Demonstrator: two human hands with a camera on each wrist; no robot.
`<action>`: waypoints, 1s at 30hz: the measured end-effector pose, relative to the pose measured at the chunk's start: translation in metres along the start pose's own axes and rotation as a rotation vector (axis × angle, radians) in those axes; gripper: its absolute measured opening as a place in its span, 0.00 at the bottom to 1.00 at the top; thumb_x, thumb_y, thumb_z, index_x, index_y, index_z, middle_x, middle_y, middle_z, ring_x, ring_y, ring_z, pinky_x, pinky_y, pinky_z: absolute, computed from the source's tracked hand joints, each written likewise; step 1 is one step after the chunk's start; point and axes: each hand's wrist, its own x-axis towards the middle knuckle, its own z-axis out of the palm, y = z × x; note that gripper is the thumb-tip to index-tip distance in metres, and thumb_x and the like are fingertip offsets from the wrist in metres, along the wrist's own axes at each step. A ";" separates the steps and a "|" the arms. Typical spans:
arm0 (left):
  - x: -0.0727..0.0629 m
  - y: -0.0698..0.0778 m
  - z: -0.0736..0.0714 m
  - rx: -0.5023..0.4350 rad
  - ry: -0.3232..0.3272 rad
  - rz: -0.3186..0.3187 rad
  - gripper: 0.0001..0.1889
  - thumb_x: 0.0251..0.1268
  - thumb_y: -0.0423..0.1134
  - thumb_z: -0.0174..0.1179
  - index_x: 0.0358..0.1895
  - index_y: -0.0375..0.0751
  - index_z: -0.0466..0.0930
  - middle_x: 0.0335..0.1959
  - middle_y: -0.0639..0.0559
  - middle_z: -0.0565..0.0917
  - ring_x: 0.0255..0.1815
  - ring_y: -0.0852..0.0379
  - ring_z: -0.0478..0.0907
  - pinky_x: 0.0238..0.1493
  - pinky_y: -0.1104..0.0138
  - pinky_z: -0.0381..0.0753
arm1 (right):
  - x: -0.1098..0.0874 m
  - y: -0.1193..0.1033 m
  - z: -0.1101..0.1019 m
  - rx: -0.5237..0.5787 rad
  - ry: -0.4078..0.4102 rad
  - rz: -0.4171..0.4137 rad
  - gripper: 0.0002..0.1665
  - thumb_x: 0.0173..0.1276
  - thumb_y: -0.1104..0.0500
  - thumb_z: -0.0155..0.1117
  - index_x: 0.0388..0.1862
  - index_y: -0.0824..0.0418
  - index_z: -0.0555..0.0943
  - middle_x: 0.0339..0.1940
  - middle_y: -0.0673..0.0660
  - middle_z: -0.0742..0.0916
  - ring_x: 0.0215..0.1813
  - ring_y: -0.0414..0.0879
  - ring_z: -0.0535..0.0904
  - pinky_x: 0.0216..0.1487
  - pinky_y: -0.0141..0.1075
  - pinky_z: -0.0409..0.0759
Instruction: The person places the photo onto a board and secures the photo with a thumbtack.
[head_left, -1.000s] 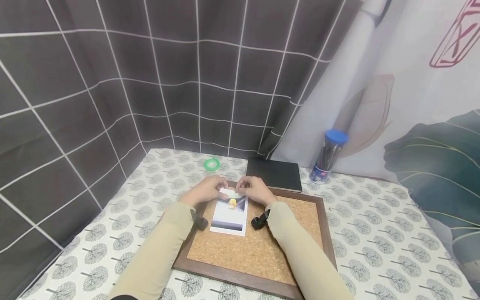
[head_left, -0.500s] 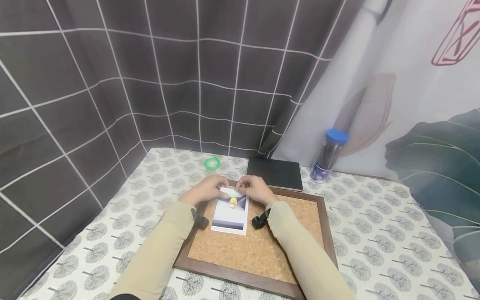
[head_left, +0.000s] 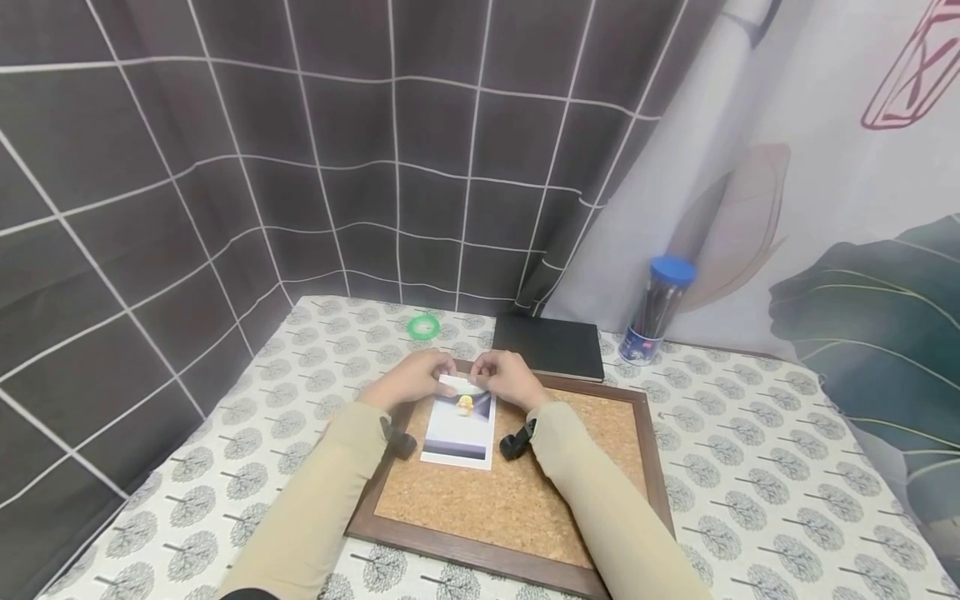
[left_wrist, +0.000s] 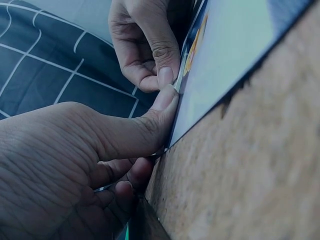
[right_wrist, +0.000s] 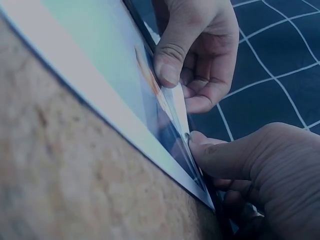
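A white-bordered photo card with a small yellow figure lies on the upper left of a cork board. At the card's far edge, my left hand pinches the left corner between thumb and fingers. My right hand pinches the same edge close by on the right. Both thumbs press the front of the card in the left wrist view, their tips almost meeting. From the right wrist view, the card's edge looks bent up between the hands. Fingers behind the card are partly hidden.
The board has a raised brown wooden frame. Beyond it sit a green tape roll, a black notebook and a blue-lidded tub of pencils. A dark grid curtain hangs behind the patterned tablecloth.
Both hands stay at the card's far edge. That edge curls up slightly more than a second ago; otherwise only a small shift of view shows.
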 end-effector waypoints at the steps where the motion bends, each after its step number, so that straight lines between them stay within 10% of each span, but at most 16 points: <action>1: 0.000 0.000 0.000 0.001 0.000 -0.002 0.17 0.57 0.45 0.73 0.47 0.46 0.82 0.40 0.55 0.81 0.44 0.56 0.77 0.53 0.57 0.79 | 0.000 -0.001 -0.001 -0.002 -0.004 0.000 0.05 0.63 0.63 0.70 0.29 0.53 0.85 0.24 0.47 0.80 0.31 0.42 0.74 0.37 0.36 0.73; 30: 0.001 0.000 0.001 -0.004 0.003 -0.009 0.16 0.56 0.44 0.74 0.46 0.46 0.82 0.40 0.56 0.81 0.43 0.56 0.77 0.52 0.57 0.79 | -0.001 -0.005 0.003 -0.004 0.059 0.104 0.05 0.58 0.63 0.73 0.27 0.56 0.83 0.17 0.48 0.75 0.24 0.43 0.69 0.30 0.35 0.68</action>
